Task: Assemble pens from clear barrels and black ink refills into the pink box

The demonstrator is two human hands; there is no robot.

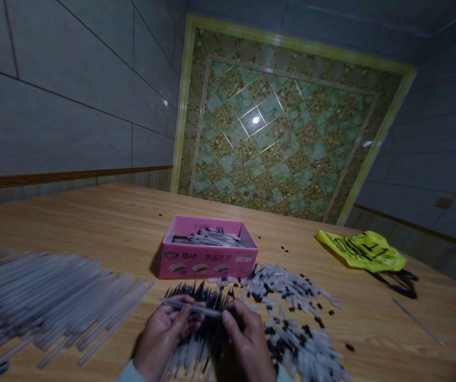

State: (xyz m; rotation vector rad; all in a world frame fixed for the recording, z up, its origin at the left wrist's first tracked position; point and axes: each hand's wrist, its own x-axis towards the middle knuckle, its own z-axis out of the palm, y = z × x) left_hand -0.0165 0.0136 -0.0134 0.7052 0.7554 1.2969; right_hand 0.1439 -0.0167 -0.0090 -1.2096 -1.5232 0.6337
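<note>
My left hand (pixel 168 331) is closed around a clear pen barrel (pixel 190 306), which lies nearly level in front of me. At the barrel's right end, my right hand (pixel 246 337) pinches its dark tip between thumb and finger. Under and between both hands lies a heap of black-tipped pen parts (pixel 200 292). Just beyond them stands an open pink box (pixel 208 261) with assembled-looking pens (pixel 216 237) inside. To the left is a broad pile of clear tubes (pixel 53 297). Small clear and black pieces (pixel 283 286) are scattered to the right.
A yellow bag (pixel 365 252) with black straps lies at the right on the wooden table (pixel 104 212). A single thin rod (pixel 419 322) rests near the right edge. Tiled walls and a framed green mosaic panel (pixel 279 122) rise behind the table.
</note>
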